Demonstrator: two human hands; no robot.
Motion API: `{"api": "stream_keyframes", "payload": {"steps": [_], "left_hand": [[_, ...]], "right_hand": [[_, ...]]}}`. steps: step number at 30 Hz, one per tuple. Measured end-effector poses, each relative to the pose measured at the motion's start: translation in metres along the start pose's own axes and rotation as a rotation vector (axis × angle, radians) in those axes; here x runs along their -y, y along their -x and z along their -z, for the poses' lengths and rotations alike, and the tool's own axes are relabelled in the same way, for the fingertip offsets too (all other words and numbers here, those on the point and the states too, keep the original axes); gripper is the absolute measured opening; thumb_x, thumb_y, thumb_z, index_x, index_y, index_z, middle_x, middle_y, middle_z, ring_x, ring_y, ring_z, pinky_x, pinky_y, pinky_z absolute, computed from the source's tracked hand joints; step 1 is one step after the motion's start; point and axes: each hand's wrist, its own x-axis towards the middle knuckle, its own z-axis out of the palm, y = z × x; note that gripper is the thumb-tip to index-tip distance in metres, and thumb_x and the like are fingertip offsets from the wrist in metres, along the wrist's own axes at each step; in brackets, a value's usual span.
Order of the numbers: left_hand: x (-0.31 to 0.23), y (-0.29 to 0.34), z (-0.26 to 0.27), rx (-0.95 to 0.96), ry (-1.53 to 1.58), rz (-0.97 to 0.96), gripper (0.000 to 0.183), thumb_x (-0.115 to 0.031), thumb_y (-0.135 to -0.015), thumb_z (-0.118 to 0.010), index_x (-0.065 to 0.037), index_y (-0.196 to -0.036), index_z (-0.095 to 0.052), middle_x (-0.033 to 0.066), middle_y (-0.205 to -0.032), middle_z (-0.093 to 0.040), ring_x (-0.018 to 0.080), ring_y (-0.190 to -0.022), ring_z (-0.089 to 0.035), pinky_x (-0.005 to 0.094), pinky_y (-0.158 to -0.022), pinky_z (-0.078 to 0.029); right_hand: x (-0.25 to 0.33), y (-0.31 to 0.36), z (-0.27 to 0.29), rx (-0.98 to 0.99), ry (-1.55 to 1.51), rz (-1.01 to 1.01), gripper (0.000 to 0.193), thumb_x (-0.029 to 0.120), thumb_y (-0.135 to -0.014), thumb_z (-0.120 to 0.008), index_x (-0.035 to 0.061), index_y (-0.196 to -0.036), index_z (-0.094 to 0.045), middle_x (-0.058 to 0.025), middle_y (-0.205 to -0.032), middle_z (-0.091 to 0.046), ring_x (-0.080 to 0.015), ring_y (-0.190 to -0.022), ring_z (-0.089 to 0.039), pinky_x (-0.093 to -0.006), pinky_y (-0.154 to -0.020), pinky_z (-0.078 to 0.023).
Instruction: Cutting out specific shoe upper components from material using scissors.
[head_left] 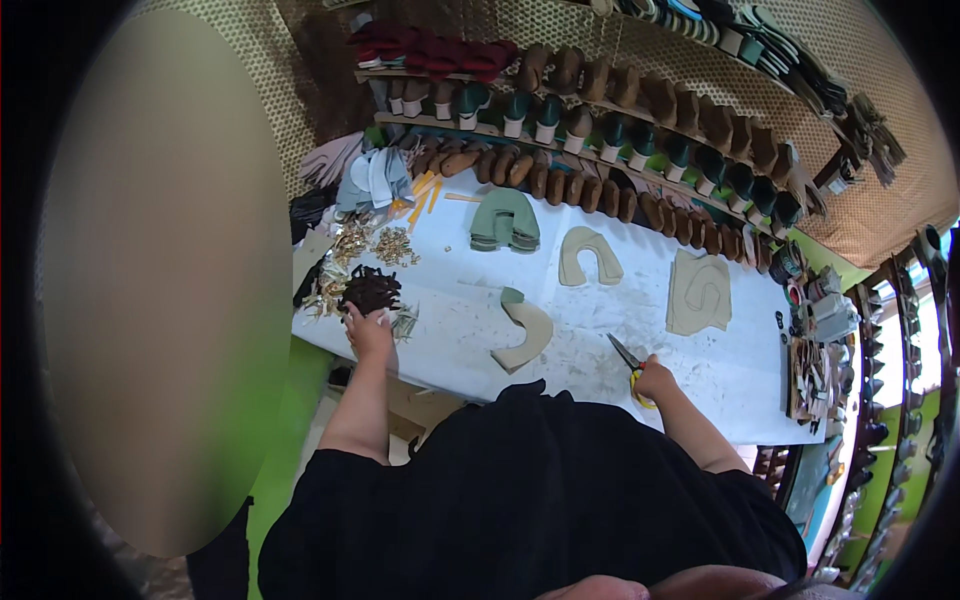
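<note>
In my right hand (655, 381) is a pair of scissors (627, 354) with yellow handles, the blades pointing up and left over the white tabletop. My left hand (370, 332) is at the near edge of a heap of small dark brown pieces (372, 287), its fingers apart; the fingertips are partly lost against the heap. Between my hands lies a curved beige piece (525, 336) with a green tip. Farther back are a stack of green U-shaped pieces (505, 218) and a beige U-shaped piece (588, 254). At right, a beige sheet (685, 302) has a curved piece on it.
Small gold-coloured bits (394, 246) and yellow strips (424, 203) lie at the table's left. Shelves of shoes (590, 135) rise behind the white table (620, 420). Folded pale cloth (374, 180) sits at back left. Containers and a stack of scraps (808, 372) crowd the right end.
</note>
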Motion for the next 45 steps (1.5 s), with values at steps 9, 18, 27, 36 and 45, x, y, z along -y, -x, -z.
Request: {"api": "stream_keyframes", "payload": {"steps": [9,18,27,36,45], "left_hand": [[-0.065,0.003,-0.023,0.212,-0.031,-0.206,0.036,-0.031,-0.081,-0.071,-0.019,-0.116,-0.069,0.0196,-0.16,-0.015,0.0441,-0.145,-0.017,0.0557,-0.112,-0.026],[-0.228,0.037,-0.032,0.586,-0.004,-0.647,0.042,-0.039,-0.075,-0.076,-0.03,-0.115,-0.07,0.0141,-0.163,-0.001,0.0444,-0.147,-0.005,0.0625,-0.114,-0.013],[-0.278,0.04,0.0,0.429,0.166,-0.91,0.013,-0.031,-0.067,-0.081,-0.025,-0.078,-0.077,0.0125,-0.158,-0.028,0.0426,-0.148,-0.008,0.0684,-0.112,-0.005],[-0.321,0.058,0.126,0.162,0.516,-1.129,0.013,-0.022,-0.068,-0.083,-0.019,-0.078,-0.076,0.0143,-0.155,-0.034,0.0478,-0.145,-0.013,0.0641,-0.113,-0.012],[-0.312,0.076,0.193,0.368,0.704,-1.124,0.016,-0.019,-0.068,-0.086,-0.017,-0.08,-0.075,0.0098,-0.158,-0.029,0.0457,-0.147,-0.008,0.0522,-0.115,-0.02]], "right_hand": [[0.0,-0.01,-0.008,0.003,0.032,-0.045,0.057,0.021,-0.073,-0.067,-0.0062,-0.117,-0.043,-0.0267,-0.103,-0.067,-0.0383,-0.099,-0.067,-0.0406,-0.086,-0.053],[-0.002,-0.012,-0.014,0.0,-0.007,-0.116,0.053,0.024,-0.076,-0.066,-0.0012,-0.118,-0.045,-0.0242,-0.106,-0.067,-0.0376,-0.101,-0.067,-0.0429,-0.087,-0.053],[-0.008,0.046,-0.041,-0.332,-0.075,-0.038,0.052,0.025,-0.08,-0.063,0.0009,-0.125,-0.052,-0.0206,-0.125,-0.051,-0.0386,-0.119,-0.048,-0.051,-0.097,-0.044],[0.048,0.061,0.074,-0.154,-0.838,0.415,0.08,0.058,-0.084,-0.062,0.0075,-0.144,-0.042,-0.0191,-0.151,-0.035,-0.0331,-0.141,-0.032,-0.0513,-0.11,-0.031],[0.116,0.055,0.116,0.741,-1.446,0.378,0.096,0.083,-0.087,-0.023,0.0075,-0.143,-0.045,-0.0117,-0.142,-0.051,-0.0254,-0.14,-0.032,-0.054,-0.115,-0.004]]}}
